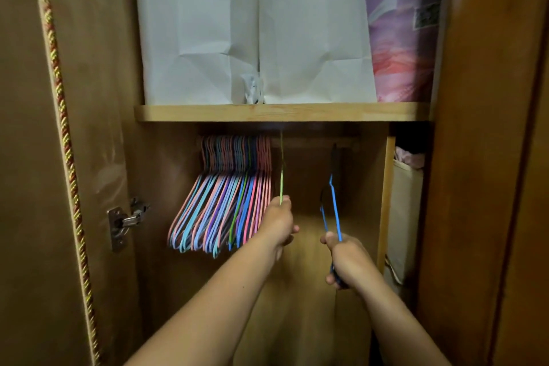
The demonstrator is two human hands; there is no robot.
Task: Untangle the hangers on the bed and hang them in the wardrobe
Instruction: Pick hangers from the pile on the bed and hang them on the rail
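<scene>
I look into an open wardrobe. My left hand (279,224) grips a thin green hanger (281,175) whose hook reaches up to the wooden rail (312,142) under the shelf. My right hand (346,261) grips a blue hanger (332,205), seen edge-on, its dark hook up at the rail further right. A tight bunch of several pink, blue and purple hangers (225,205) hangs on the rail's left part, just left of the green hanger.
A wooden shelf (282,112) above the rail carries white paper bags (252,27) and a purple wrapped bundle (401,33). The open door with a metal hinge (123,223) stands at the left. A wooden partition (384,202) and a beige fabric box (402,217) are at the right.
</scene>
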